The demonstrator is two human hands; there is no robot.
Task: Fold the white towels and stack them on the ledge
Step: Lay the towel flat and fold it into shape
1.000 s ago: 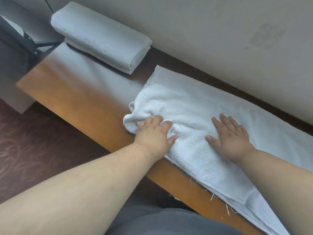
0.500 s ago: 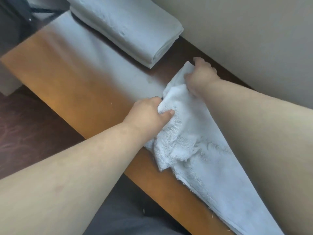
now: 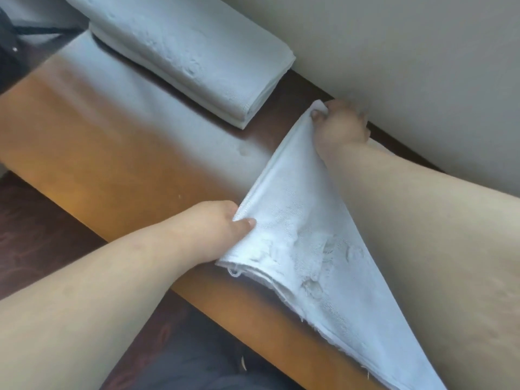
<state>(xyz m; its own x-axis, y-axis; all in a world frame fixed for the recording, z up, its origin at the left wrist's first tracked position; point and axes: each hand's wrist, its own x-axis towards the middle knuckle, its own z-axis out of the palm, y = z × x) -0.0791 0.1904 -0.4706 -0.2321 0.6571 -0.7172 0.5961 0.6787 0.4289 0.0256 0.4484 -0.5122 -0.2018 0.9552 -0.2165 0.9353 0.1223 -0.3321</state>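
Observation:
A long white towel (image 3: 298, 243) lies along the wooden ledge (image 3: 118, 164), its left end lifted and pulled taut. My left hand (image 3: 222, 226) pinches the near corner of that end at the ledge's front edge. My right hand (image 3: 340, 128) grips the far corner close to the wall. My right forearm covers much of the towel's right part. A stack of folded white towels (image 3: 185, 54) rests on the ledge further left, against the wall.
A beige wall (image 3: 394, 57) runs right behind the ledge. Dark patterned carpet (image 3: 31, 220) lies below on the left. Grey fabric over my lap (image 3: 197, 367) shows under the ledge's front edge. A dark object with cables (image 3: 17, 46) sits at the far left.
Both hands went from pressing flat on the towel to gripping its left end. My right hand reached to the far corner by the wall, and the end is now stretched straight between the hands.

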